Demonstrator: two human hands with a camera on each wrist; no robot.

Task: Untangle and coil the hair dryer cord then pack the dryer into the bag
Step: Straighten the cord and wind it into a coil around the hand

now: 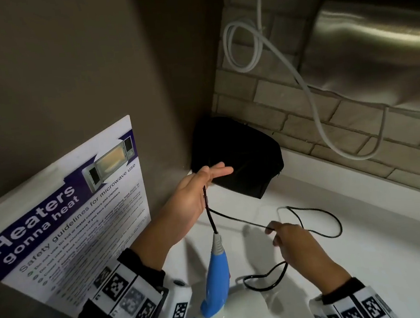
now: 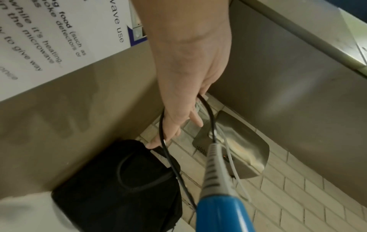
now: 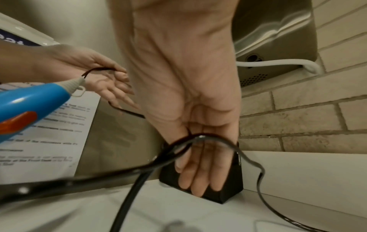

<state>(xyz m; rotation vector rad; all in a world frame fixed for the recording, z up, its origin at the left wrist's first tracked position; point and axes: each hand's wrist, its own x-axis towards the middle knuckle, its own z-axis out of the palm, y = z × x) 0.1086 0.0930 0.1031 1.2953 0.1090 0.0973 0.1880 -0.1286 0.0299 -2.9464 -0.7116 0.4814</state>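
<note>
The hair dryer (image 1: 216, 277) has a blue handle and a white body; it stands at the near edge of the white counter with its handle tilted up. Its black cord (image 1: 211, 218) rises from the grey strain relief to my left hand (image 1: 210, 177). That hand holds the cord at the thumb with the fingers stretched out, and in the left wrist view a loop of cord (image 2: 210, 116) runs round my left hand (image 2: 178, 109). My right hand (image 1: 276, 232) pinches the cord further along, and slack loops lie on the counter. A black bag (image 1: 239, 155) sits in the corner just behind my left hand.
A microwave safety poster (image 1: 68, 225) leans against the left wall. On the brick-tiled back wall hangs a steel hand dryer (image 1: 373, 46) with a white cable (image 1: 244, 49) looped beside it. The white counter (image 1: 381, 244) extends to the right.
</note>
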